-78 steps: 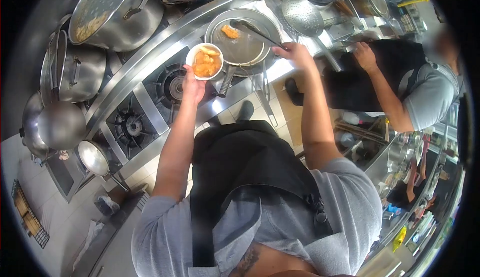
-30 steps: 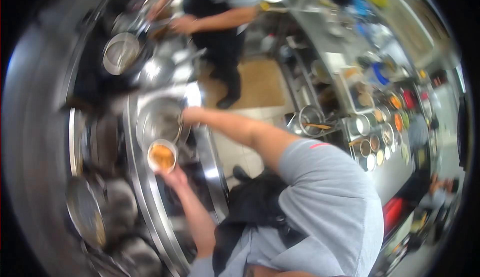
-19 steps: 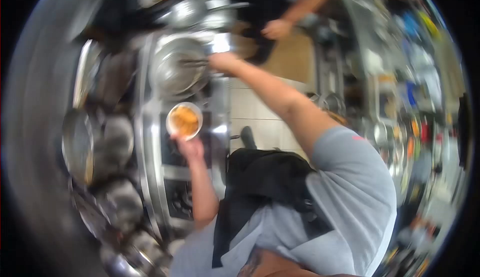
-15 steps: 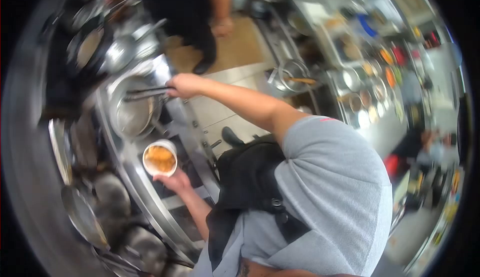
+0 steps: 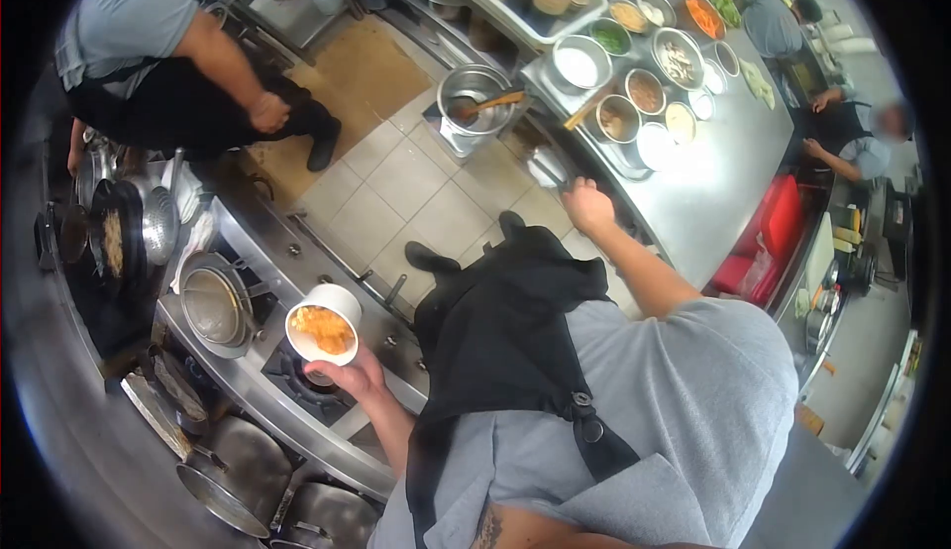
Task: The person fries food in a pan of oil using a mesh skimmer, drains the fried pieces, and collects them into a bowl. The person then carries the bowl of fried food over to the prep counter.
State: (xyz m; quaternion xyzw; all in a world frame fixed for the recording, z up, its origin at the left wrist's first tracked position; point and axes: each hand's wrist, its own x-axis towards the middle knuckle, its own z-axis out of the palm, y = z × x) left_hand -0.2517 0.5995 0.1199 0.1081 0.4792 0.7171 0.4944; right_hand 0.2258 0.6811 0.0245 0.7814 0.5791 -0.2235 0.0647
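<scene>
My left hand (image 5: 355, 371) is wrapped round a white paper tub (image 5: 330, 309), tilted so its mouth shows. Inside lie orange-yellow pieces of food (image 5: 323, 330). The tub is above the stove's front burner (image 5: 309, 383). Out to the right, my right hand (image 5: 591, 208) is closed on the tongs, mostly hidden, beside the steel counter's edge. A small metal container (image 5: 548, 166) is just beyond its fingers. Round strainers (image 5: 214, 301) rest on the stove left of the tub.
A co-worker (image 5: 149, 63) stands at upper left beside the pans. A steel pot (image 5: 474, 98) with a wooden-handled utensil sits between stove and counter. Ingredient bowls (image 5: 646, 90) fill the counter (image 5: 733, 177). Frying pans (image 5: 238, 470) lie at lower left. Other people work at far right.
My right hand has swung from over the strainers to the counter side on the right. My left hand still holds the tub over the stove. The view has turned toward the counter.
</scene>
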